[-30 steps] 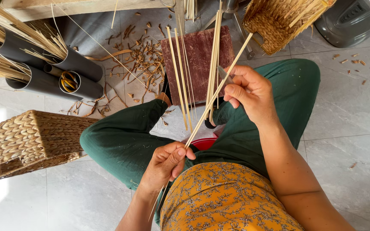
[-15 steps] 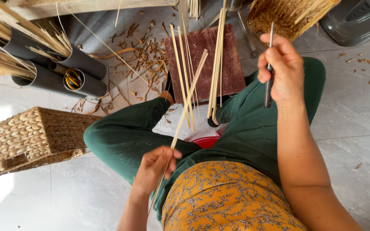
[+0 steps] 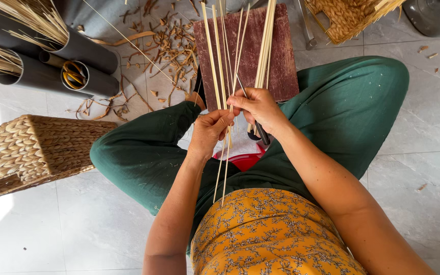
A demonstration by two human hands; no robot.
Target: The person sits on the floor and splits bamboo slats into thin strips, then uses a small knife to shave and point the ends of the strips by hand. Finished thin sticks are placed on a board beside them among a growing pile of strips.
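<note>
I am pinching thin bamboo strips [image 3: 225, 153] between the fingers of my left hand [image 3: 211, 131], wrist bent upward over my lap. My right hand [image 3: 259, 109] is closing on the same strips and a dark-handled tool [image 3: 258, 133], above the reddish board [image 3: 253, 51].

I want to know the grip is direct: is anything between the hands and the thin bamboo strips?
Nothing visible. The left hand pinches the thin bamboo strips directly. The right hand touches them too, while also holding a dark-handled knife in the same grip.
</note>
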